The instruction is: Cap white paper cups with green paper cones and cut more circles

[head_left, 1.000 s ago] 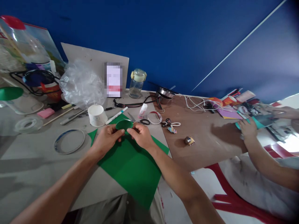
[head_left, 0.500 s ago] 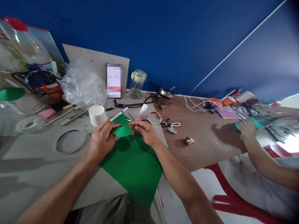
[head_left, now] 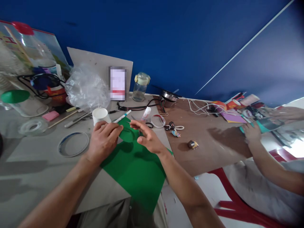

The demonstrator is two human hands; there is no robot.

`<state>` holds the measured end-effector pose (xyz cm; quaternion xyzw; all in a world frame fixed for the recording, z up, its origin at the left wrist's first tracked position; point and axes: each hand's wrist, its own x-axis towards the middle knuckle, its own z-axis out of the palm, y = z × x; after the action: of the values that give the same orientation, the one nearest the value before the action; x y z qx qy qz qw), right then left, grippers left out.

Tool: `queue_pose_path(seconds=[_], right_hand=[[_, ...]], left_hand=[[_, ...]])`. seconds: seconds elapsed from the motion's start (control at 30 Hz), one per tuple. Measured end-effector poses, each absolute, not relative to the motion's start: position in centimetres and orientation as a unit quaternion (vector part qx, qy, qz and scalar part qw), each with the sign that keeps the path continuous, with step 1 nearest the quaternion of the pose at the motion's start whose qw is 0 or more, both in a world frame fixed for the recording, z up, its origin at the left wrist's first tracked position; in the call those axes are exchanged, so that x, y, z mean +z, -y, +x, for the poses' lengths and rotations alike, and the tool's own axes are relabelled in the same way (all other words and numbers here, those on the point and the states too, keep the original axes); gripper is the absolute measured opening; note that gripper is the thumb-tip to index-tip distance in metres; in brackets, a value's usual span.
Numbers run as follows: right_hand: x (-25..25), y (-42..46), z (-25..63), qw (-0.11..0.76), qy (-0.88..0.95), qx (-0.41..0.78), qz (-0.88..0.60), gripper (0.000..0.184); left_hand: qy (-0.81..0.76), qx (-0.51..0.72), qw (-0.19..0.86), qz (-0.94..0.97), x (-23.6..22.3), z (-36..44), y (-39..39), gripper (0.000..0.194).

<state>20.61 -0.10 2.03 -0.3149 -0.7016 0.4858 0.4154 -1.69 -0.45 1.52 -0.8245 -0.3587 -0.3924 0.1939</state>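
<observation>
My left hand (head_left: 103, 142) pinches the left edge of a round green paper piece (head_left: 126, 136), which has a slit running in from that side. The piece is held just above a larger green paper sheet (head_left: 140, 167). To its right is my right hand (head_left: 148, 138), fingers apart and nothing in them. Just beyond my left hand stands a white paper cup (head_left: 100, 116). A marker (head_left: 122, 117) lies past the disc, and a small white glue bottle (head_left: 145, 113) is behind my right hand. Scissors (head_left: 149, 125) are partly hidden by that hand.
At left lie a tape ring (head_left: 73, 144), clear tape roll (head_left: 33, 127) and pink eraser (head_left: 50, 115). A green-topped cup (head_left: 16, 96) stands farther left. Behind are a plastic bag (head_left: 86, 87), phone (head_left: 118, 83) and glass jar (head_left: 141, 87). Another person's hand (head_left: 252, 131) is at right.
My right hand has let go of the green disc's right side and its fingers have spread. My left hand still holds the disc, which now hangs slightly lower.
</observation>
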Motion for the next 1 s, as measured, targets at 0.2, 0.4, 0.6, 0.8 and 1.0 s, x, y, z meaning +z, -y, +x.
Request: queue_pose_path(seconds=[0.2,0.4,0.6,0.8,1.0], right_hand=[[1.6,0.5,19.5,0.315,0.786,0.403,-0.346,0.084],[1.5,0.4,19.5,0.306,0.788,0.395,-0.359,0.077],[1.2,0.1,19.7,0.334,0.724,0.468,-0.38,0.074],[1.7,0.3,19.7,0.34,0.705,0.47,-0.407,0.073],[3.3,0.5,19.6,0.343,0.752,0.394,-0.402,0.069]], left_hand=[[0.364,-0.357,0.128,-0.851,0.9,-1.2,0.5,0.028],[0.388,-0.376,0.058,-0.839,0.5,-1.3,0.3,0.027],[0.427,-0.412,0.015,-0.805,0.9,-1.8,0.0,0.019],[0.457,-0.465,0.038,-0.757,1.3,-2.3,-0.1,0.015],[0.545,-0.542,0.019,-0.639,2.0,-3.5,-0.9,0.012]])
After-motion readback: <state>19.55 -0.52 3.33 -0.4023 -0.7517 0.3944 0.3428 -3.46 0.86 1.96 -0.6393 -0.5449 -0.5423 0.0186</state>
